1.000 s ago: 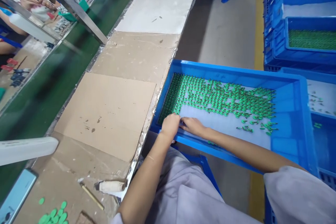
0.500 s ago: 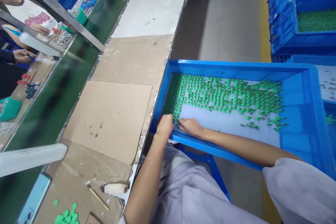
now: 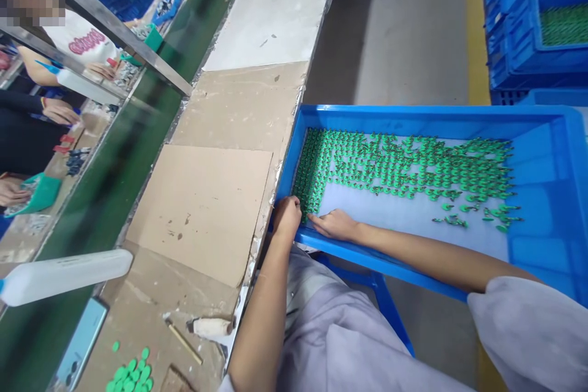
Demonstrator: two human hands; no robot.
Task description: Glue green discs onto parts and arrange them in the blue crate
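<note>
A shallow blue tray (image 3: 413, 115) holds several small green parts (image 3: 404, 165) set out in rows on a white sheet. My left hand (image 3: 285, 215) rests at the tray's near left corner, fingers curled over the rim beside the green parts. My right hand (image 3: 334, 224) lies inside the tray on the white sheet, fingers pressed together and reaching toward the same corner rows. Whether either hand holds a part is hidden.
Cardboard sheets (image 3: 206, 202) cover the bench on the left beside a green conveyor (image 3: 114, 153). A white bottle (image 3: 64, 275), a phone (image 3: 80, 343), loose green discs (image 3: 131, 373) and a small roller (image 3: 209, 326) lie near me. Other people's hands (image 3: 59, 113) work across the conveyor. More blue crates (image 3: 533, 30) stand at right.
The view has shifted. Both hands slid a little toward the tray's near left corner and stay close together.
</note>
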